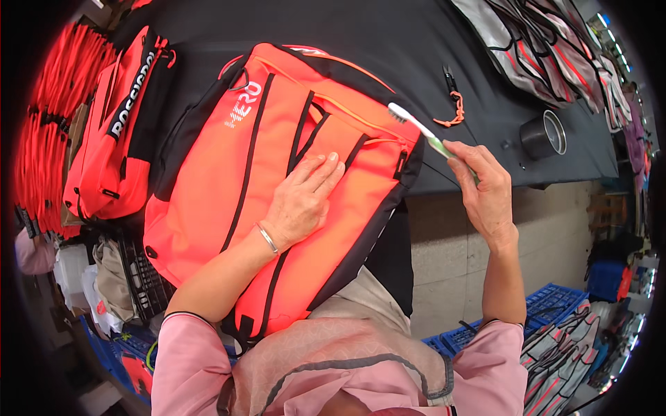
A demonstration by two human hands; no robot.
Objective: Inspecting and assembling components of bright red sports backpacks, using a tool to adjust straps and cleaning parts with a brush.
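Note:
A bright coral-orange backpack with black trim lies across the near edge of the table, tilted toward my body. My left hand rests flat on its front panel, fingers stretched over the fabric beside a dark seam. In my right hand is a toothbrush with a white head and a green-and-white handle. The fingers pinch the handle, and the bristle end points up and left, just above the bag's upper right side, close to an orange-edged zip pocket.
Small thread snips with an orange cord lie on the black table cover. A dark metal cup stands at the right edge. Another orange-black bag is at left, grey pieces at far right. Blue crates sit below.

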